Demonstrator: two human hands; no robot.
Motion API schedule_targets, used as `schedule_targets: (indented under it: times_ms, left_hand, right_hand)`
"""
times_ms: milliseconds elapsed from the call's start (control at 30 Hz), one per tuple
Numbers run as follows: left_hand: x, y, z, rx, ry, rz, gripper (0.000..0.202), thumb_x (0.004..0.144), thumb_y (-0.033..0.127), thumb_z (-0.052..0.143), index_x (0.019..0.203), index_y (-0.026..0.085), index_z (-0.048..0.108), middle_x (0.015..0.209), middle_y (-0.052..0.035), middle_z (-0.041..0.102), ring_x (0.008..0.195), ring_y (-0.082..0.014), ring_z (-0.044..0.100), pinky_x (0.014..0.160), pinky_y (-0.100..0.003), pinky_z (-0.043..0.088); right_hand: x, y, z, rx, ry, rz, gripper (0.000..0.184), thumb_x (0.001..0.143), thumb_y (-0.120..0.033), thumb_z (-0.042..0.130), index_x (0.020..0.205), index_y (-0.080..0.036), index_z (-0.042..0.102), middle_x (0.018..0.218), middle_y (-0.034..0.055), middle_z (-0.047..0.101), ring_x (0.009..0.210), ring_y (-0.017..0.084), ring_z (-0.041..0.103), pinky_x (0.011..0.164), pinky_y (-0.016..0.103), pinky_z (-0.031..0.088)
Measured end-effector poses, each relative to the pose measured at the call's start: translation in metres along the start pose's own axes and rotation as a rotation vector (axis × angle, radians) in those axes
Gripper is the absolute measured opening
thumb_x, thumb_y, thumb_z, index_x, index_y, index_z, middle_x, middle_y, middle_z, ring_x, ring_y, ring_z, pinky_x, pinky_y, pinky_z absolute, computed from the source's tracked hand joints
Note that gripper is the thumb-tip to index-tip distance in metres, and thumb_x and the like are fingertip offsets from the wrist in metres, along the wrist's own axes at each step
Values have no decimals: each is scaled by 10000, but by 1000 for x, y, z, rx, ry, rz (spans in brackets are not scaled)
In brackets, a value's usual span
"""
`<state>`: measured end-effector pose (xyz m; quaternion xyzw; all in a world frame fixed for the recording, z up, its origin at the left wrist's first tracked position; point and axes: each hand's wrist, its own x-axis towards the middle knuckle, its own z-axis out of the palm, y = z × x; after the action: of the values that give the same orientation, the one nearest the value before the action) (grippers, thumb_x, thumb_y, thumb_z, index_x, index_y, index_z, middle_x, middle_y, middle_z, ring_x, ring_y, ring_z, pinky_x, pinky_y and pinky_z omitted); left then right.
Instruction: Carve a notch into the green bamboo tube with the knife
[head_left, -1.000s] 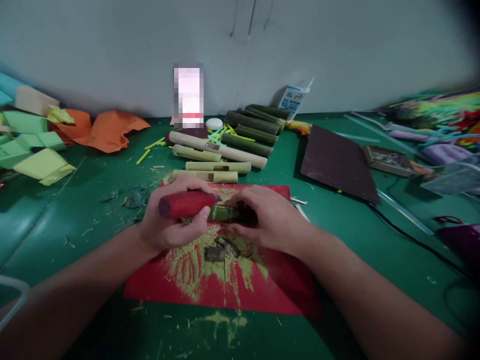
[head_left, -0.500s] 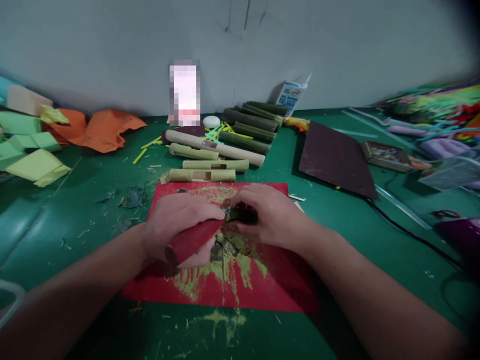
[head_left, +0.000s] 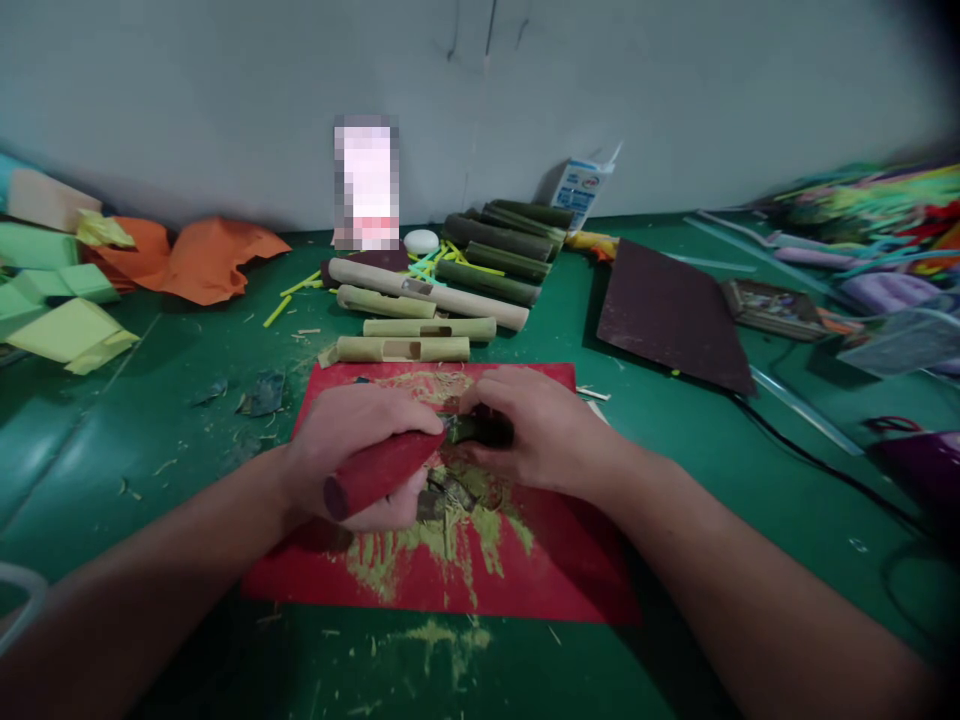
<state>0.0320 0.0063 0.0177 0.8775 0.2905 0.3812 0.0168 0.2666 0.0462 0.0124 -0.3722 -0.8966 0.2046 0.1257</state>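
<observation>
Right hand (head_left: 546, 428) curls around the dark green bamboo piece (head_left: 469, 430)

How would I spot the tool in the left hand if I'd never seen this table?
On the green tabletop, find the red sheet strewn with pale shavings. Over that sheet, the left hand grips the thick red-handled tool. Red and rounded, it stands apart from the dark green piece in the right hand and the flat sheet below.
</observation>
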Motion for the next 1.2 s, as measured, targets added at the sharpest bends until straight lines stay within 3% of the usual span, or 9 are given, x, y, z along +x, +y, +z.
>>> schedule_targets:
  times_ms: [200,367,433,667,833,1033,1200]
  left_hand:
    - [-2,0,-8,-12,23,-103,239,724,216,566,952,272,610,782,14,763,601,-172,705,626,-301,620]
    - [-5,-1,-11,-11,170,-169,161,745,247,574,896,260,629,740,15,739,597,-156,690,580,-279,605]
    - [-5,-3,-12,-25,177,-176,165,741,224,587,895,254,638,743,23,739,585,-142,676,563,-264,598]
    - [-6,-3,-9,-37,159,-186,170,740,219,599,898,241,656,777,15,752,632,-152,682,620,-281,599]
    - [-5,1,-12,3,64,-324,156,751,292,575,852,235,680,775,4,756,663,-173,687,681,-302,588]
    - [-3,0,-6,-101,47,-351,160,776,245,598,923,224,659,829,5,745,699,-158,671,695,-281,560]
    - [1,-1,2,-179,-13,-512,178,767,271,586,919,222,663,866,-12,744,769,-190,684,709,-310,566]
  right_hand:
    - [0,-2,-1,-11,-1,17,238,784,-273,756,1001,-183,716,1000,88,741,934,250,650,803,353,438]
    - [0,-4,-2,4,0,35,225,805,-291,748,996,-178,711,1024,100,741,940,253,660,811,364,463]
    - [0,-4,-2,7,-4,36,239,809,-290,751,1014,-173,713,1042,106,741,959,258,663,831,373,471]
    - [-1,-2,-1,9,-5,38,260,819,-303,752,1044,-176,721,1045,102,744,979,262,666,852,378,474]
    - [-1,-1,0,29,-13,31,260,836,-310,721,1050,-161,716,1043,111,738,971,260,664,843,375,473]
    - [1,-6,2,1,-36,59,300,835,-379,755,1028,-156,702,1045,113,726,957,259,646,805,361,458]
    - [5,-12,13,-63,14,35,313,834,-367,773,1038,-144,694,1051,124,712,978,260,629,809,359,448]
